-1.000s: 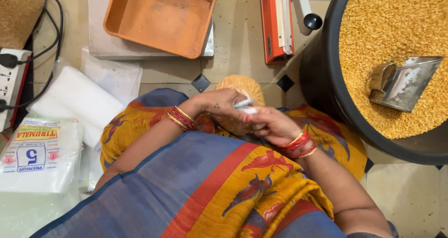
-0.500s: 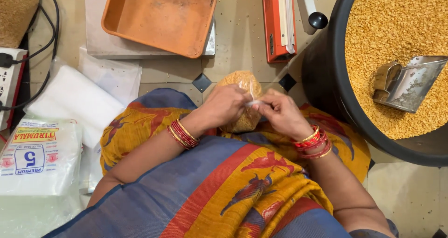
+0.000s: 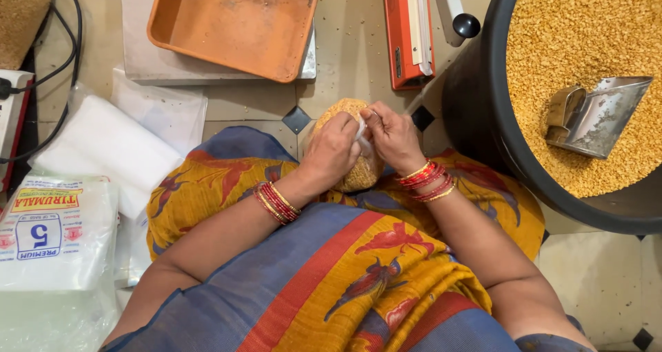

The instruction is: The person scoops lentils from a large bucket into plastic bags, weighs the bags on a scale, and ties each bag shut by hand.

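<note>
Hands first: the left hand [image 3: 336, 150] and the right hand [image 3: 390, 135] are both pinched onto the top of a small clear bag of yellow split lentils [image 3: 353, 175], which sits in the person's lap on the orange and blue cloth, just short of the tiled floor [image 3: 352, 55]. Fingers from both sides are clenched on the loose plastic at the bag's mouth, so this looks to me like the gathering or flattening of the open end, with the filling part already done since the bag is plump. My guess is whatever comes next needs that neck kept flat and free of grains, and the bag kept upright so nothing spills. Around all this, the floor is pale tile with little dark diamond insets. A big black tub [image 3: 476, 111] full of the same lentils sits to the right, with a metal scoop [image 3: 596, 114] lying on the heap. Straight ahead there's an orange-red heat sealer [image 3: 407, 35] with a black knob on its handle, and beside it an orange tray [image 3: 234, 24] on a flat grey platform. Off to the left are stacks of empty plastic bags [image 3: 55, 235] and a power strip [image 3: 14, 117] with black cables.
</note>
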